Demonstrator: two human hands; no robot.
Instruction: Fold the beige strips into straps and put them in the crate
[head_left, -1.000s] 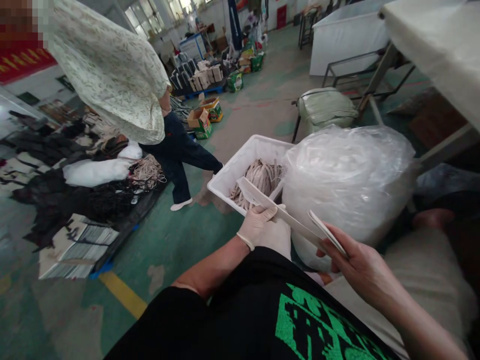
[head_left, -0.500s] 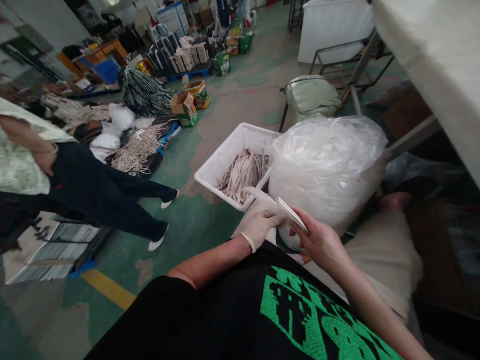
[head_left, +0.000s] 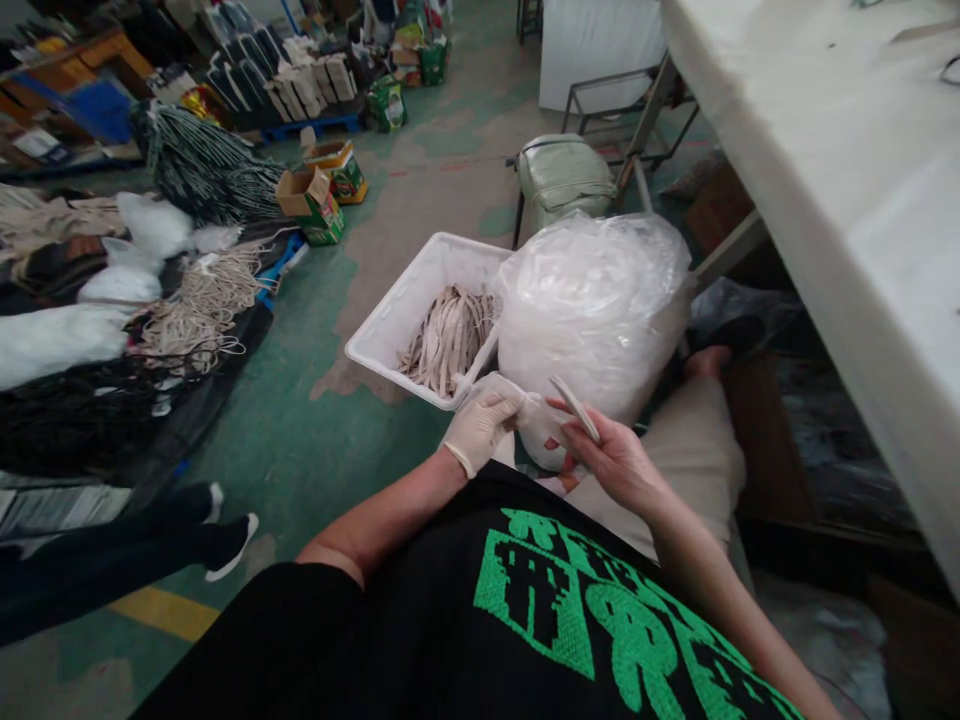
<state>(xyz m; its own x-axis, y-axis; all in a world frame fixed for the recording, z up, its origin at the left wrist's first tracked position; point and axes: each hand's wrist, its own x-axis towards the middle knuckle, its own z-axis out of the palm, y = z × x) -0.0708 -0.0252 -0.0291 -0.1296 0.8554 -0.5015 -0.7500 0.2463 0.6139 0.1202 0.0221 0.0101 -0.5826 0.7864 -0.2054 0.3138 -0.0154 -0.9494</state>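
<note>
My left hand [head_left: 484,425], in a thin pale glove, pinches a clear plastic bag [head_left: 538,420] in front of my shirt. The bag stretches across to my bare right hand [head_left: 619,460]. Between the thumb and fingers of that hand is a flat, folded off-white strip [head_left: 574,408], its end pointing up and left. Just beyond my left hand, a white plastic bin [head_left: 386,340] holds a heap of beige flat strips [head_left: 450,340]. A big bundle of clear plastic [head_left: 592,300] bulges beside the bin, beyond my right hand.
A white-topped table [head_left: 817,170] runs along the right. Behind the bundle sits a pale green wrapped bale [head_left: 562,180]. Cords [head_left: 199,310] and white bags lie on the left, near open cartons [head_left: 311,205]. A person's legs [head_left: 135,560] show at lower left.
The view has shifted right, and the person at left has mostly left the frame. My hands have drawn slightly apart, with the clear bag now spread between them.
</note>
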